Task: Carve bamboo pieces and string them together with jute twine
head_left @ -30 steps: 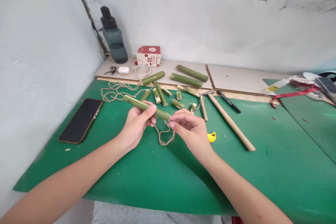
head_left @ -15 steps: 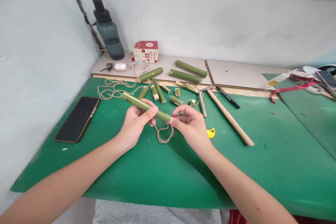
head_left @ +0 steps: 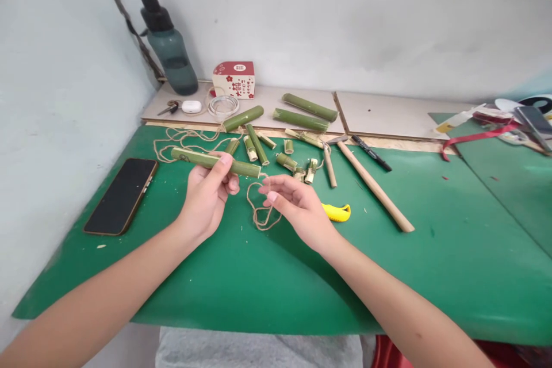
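My left hand (head_left: 207, 195) is closed around a green bamboo tube (head_left: 196, 157), held above the green mat with a dark mark near its left end. A length of brown twine (head_left: 254, 215) comes from the tube's right end and hangs in a loose loop. My right hand (head_left: 297, 207) is just right of that end, thumb and fingers closed on the twine. Beyond the hands lie several short bamboo pieces (head_left: 286, 161). A yellow-handled tool (head_left: 338, 213) is partly hidden behind my right hand.
On the right lie a wooden-handled hammer (head_left: 375, 187) and a black marker (head_left: 371, 153). A phone (head_left: 121, 196) rests at the left. Along the wall are a bottle (head_left: 173, 57), a red and white box (head_left: 234, 79), a tape roll (head_left: 223, 106) and longer bamboo tubes (head_left: 301, 120).
My right hand has let go of the tube's right end and moved slightly away onto the twine. My left hand has shifted left with the tube, which is now closer to level.
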`<state>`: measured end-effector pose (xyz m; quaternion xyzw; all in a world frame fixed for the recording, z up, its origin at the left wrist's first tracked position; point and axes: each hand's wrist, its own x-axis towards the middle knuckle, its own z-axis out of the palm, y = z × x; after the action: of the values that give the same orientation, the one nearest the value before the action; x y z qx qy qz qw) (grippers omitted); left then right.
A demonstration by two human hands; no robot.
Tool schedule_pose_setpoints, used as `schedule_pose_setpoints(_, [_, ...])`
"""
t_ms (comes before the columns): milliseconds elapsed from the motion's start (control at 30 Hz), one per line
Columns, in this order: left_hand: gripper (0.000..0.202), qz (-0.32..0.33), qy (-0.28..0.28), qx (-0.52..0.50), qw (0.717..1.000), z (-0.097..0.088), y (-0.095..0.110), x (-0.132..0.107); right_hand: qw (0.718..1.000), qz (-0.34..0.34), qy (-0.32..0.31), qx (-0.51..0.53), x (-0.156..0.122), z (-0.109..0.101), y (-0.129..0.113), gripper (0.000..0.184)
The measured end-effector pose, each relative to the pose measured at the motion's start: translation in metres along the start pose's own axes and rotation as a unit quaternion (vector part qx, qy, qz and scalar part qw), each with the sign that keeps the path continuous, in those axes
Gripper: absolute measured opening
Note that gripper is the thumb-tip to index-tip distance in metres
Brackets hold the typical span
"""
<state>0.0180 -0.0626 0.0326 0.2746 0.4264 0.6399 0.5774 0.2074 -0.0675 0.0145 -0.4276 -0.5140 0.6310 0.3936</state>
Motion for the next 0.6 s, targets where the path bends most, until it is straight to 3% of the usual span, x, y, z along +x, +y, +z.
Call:
schedule_pose_setpoints(100, [0.039,-0.001,0.007,-0.008,1.000,0.000,0.001,0.001,1.000,0.006,-0.008,-0.022,0.000,0.002,0.002,0.033])
schedule_pose_setpoints(233, [0.040,-0.001,0.015,-0.019,1.000,-0.001,0.002,0.002,0.999,-0.003,0.027,-0.033,0.002,-0.001,0.001,0.026])
schedule_pose_setpoints(600, [0.041,-0.014,-0.003,0.003,1.000,0.000,-0.003,0.000,0.978,-0.085,0.106,-0.157,-0.001,-0.007,-0.013,0.017])
